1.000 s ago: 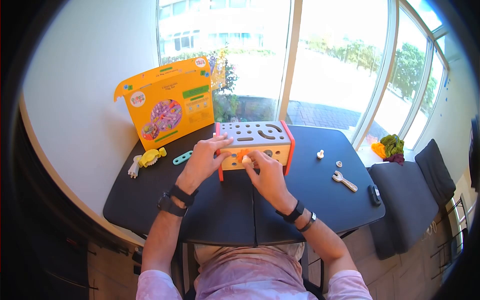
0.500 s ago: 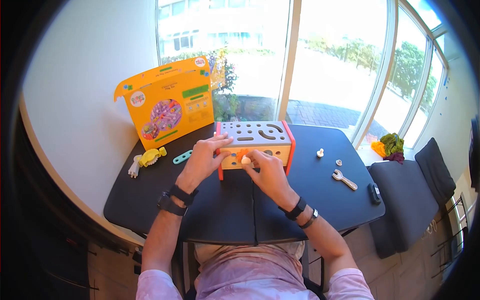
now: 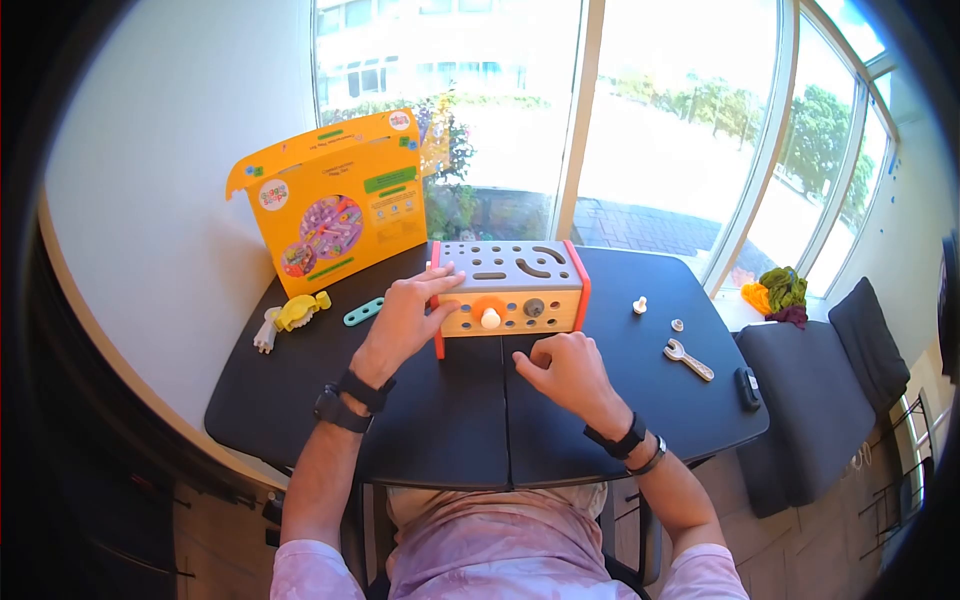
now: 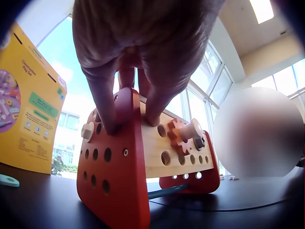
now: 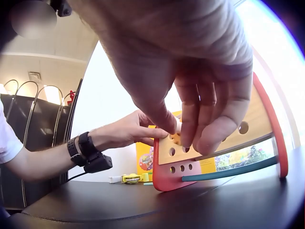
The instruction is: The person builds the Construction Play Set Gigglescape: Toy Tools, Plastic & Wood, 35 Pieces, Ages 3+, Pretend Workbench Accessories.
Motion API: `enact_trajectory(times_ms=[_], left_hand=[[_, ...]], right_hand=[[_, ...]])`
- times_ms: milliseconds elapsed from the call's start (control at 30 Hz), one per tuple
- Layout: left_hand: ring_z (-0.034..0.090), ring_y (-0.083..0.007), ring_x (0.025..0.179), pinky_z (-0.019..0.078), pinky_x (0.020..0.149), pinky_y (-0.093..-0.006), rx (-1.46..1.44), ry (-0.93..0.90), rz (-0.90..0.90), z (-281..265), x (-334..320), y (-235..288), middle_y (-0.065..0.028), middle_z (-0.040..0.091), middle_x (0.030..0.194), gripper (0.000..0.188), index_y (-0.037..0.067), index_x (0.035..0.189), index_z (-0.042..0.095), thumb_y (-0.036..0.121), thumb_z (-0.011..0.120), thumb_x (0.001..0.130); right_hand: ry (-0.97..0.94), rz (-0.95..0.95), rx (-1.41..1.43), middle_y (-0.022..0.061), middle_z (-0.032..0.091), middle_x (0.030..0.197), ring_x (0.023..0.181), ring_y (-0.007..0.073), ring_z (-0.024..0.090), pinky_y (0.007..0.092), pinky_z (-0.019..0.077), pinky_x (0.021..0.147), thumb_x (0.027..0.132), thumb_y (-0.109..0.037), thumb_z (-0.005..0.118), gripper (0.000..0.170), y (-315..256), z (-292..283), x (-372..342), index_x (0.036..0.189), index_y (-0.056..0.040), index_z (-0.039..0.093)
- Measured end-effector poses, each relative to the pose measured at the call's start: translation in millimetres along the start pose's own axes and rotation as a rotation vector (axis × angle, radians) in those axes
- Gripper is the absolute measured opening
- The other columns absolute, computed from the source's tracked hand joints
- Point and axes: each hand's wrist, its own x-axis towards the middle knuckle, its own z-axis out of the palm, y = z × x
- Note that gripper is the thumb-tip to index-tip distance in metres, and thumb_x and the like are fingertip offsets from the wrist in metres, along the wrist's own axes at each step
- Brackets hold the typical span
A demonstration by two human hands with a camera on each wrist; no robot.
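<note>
Gear (image 4: pixel 178 138) and peg (image 3: pixel 490 318) sit on the toy box (image 3: pixel 515 295) at mid-frame; fingers of the left hand (image 3: pixel 402 312) grip its left end, those of the right hand (image 3: pixel 574 374) curl loosely, holding nothing; too shallowly seated, the peg could slip out, dropping the gear

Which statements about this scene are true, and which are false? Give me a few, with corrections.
1. The left hand holds the toy workbench at one end. True.
2. The right hand is gripping the wrench. False: it holds nothing, and the wrench lies on the table apart from it.
3. A pale peg sticks out from the orange gear on the workbench's front. True.
4. The yellow box lies flat. False: it stands up on the table.
5. The turquoise strip is on the table, not on the workbench's top. True.
</note>
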Motion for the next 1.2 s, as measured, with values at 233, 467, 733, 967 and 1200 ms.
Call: enact_trajectory(times_ms=[233, 467, 733, 967, 1200], left_hand=[[0.073, -0.0379, 0.130, 0.0595, 0.107, -0.0384, -0.008, -0.006, -0.004, -0.9, -1.2, 1.3, -0.0214, 0.070, 0.149, 0.051, 0.010, 0.143, 0.075, 0.010, 0.086, 0.093], [0.069, -0.0392, 0.135, 0.0562, 0.113, -0.0409, -0.021, -0.023, -0.014, -4.5, -1.9, 8.2, -0.0214, 0.068, 0.151, 0.049, 0.009, 0.144, 0.074, 0.009, 0.082, 0.095], [0.066, -0.0411, 0.138, 0.0541, 0.117, -0.0434, -0.037, -0.036, -0.015, -4.4, -5.6, 8.3, -0.0204, 0.066, 0.155, 0.050, 0.009, 0.147, 0.072, 0.007, 0.078, 0.098], [0.062, -0.0434, 0.142, 0.0531, 0.119, -0.0455, -0.012, -0.068, 0.004, -6.0, -8.4, 9.9, -0.0196, 0.062, 0.160, 0.054, 0.010, 0.153, 0.066, 0.004, 0.074, 0.100], [0.063, -0.0435, 0.141, 0.0524, 0.118, -0.0449, 0.000, -0.090, 0.034, -7.1, -10.2, 6.2, -0.0196, 0.060, 0.162, 0.058, 0.010, 0.157, 0.063, 0.000, 0.070, 0.100]], right_hand=[[0.040, 0.057, -0.004, 0.0149, 0.076, 0.070, 0.067, 0.0352, 0.076, 0.0441, 0.0604, 0.066, 0.094, -0.034, 0.081, 0.036, 9.5, -14.9, -2.4, 0.078, -0.0023, 0.082], [0.185, 0.089, -0.098, 0.0156, 0.075, 0.071, 0.069, 0.0365, 0.075, 0.0441, 0.0591, 0.066, 0.094, -0.030, 0.081, 0.033, 32.1, -19.5, -1.5, 0.077, -0.0019, 0.078], [0.344, 0.216, -0.058, 0.0165, 0.080, 0.100, 0.087, 0.0350, 0.079, 0.0445, 0.0602, 0.075, 0.095, -0.018, 0.078, 0.026, 48.1, -28.6, 9.1, 0.112, -0.0009, 0.067], [0.109, 0.180, 0.177, 0.0170, 0.082, 0.112, 0.097, 0.0346, 0.081, 0.0453, 0.0638, 0.090, 0.095, -0.012, 0.071, 0.040, 80.2, -36.9, 10.0, 0.133, -0.0007, 0.069], [0.100, 0.011, -0.474, 0.0161, 0.077, 0.119, 0.111, 0.0375, 0.076, 0.0467, 0.0617, 0.098, 0.098, -0.001, 0.063, 0.032, 200.8, -54.5, 48.2, 0.127, -0.0053, 0.074]])
